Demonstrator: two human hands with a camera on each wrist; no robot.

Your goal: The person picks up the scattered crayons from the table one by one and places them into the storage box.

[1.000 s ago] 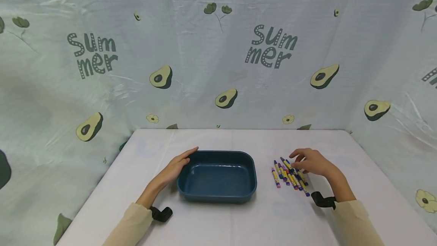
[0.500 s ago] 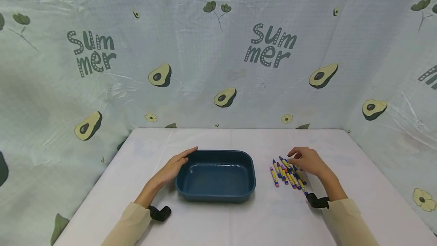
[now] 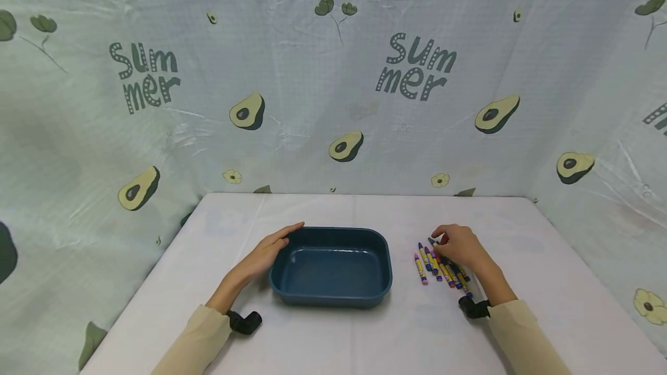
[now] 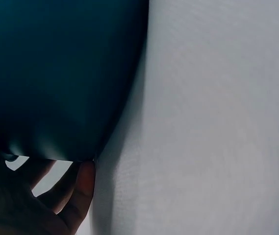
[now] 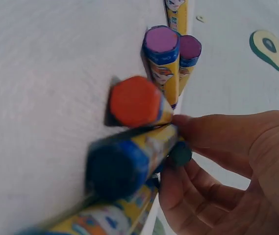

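A dark blue rectangular bin [image 3: 330,300] stands in the middle of the white table. My left hand [image 3: 264,256] rests against its left side, fingers extended along the back left corner. In the left wrist view, fingertips [image 4: 86,174] touch the bin wall [image 4: 65,88]. Right of the bin lies a loose pile of crayons [image 3: 445,274] in yellow and blue wrappers. My right hand [image 3: 458,245] reaches over the pile's far end and pinches a dark green-ended crayon [image 5: 181,153] between thumb and fingers. Beside it lie an orange-ended crayon [image 5: 135,101] and a purple-ended crayon [image 5: 162,40].
The white tabletop [image 3: 396,334] runs around the bin and pile. Behind it hangs a pale curtain [image 3: 292,74] printed with avocados and "summer". A black wrist mount [image 3: 245,323] sits at the left cuff, another black mount [image 3: 474,307] at the right.
My right hand has moved left over the crayon pile, and its thumb and fingers have closed on a crayon. The left hand and the bin stay put.
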